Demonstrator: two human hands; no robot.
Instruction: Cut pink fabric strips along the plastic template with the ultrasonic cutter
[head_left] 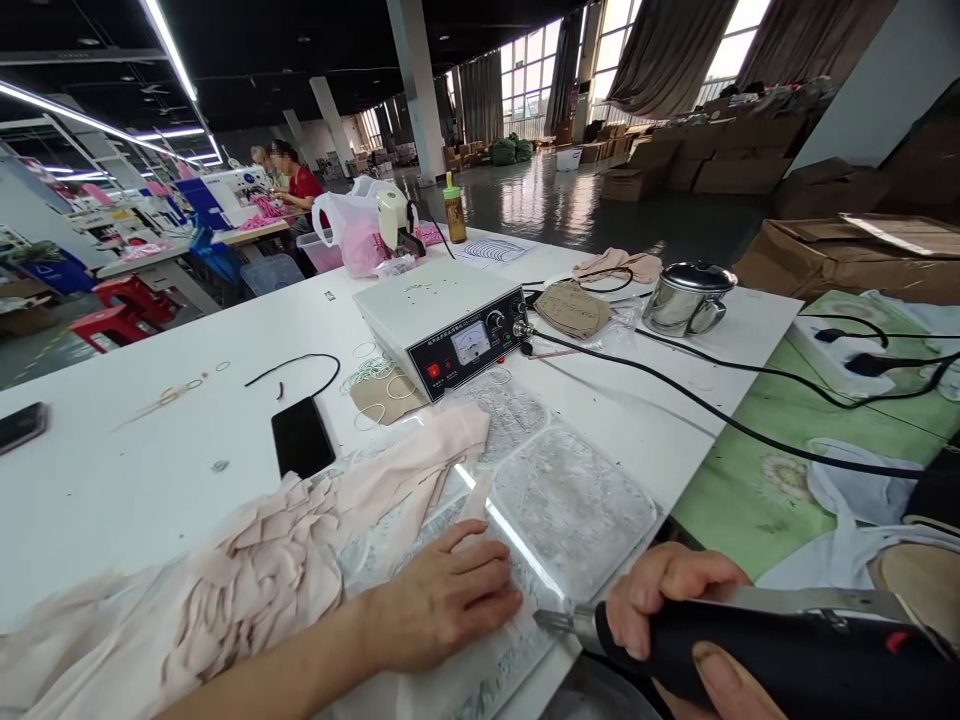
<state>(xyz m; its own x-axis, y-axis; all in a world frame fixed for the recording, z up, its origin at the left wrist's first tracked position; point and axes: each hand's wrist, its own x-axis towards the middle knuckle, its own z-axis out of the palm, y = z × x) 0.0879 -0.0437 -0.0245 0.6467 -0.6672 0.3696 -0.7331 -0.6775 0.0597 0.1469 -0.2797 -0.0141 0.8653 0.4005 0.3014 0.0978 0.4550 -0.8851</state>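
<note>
My left hand (450, 600) lies flat with fingers stretched, pressing a narrow pale pink fabric strip (478, 497) onto a clear, scuffed sheet (574, 510). My right hand (667, 600) is wrapped round an ultrasonic cutter (795, 645) with a thick black handle. Its pointed metal tip (553, 621) is just right of my left fingertips, close to the sheet; whether it touches, I cannot tell. A heap of pale pink fabric strips (262, 570) spreads to the left, beside and behind my left forearm.
A control box (465, 345) with a dial and black cables stands mid-table. Nearby are a phone (302, 437), elastic loops (375, 375), cardboard pieces (572, 308) and a lidded steel mug (686, 298). A power strip (847, 355) sits right on green cloth. Co-workers sit far left.
</note>
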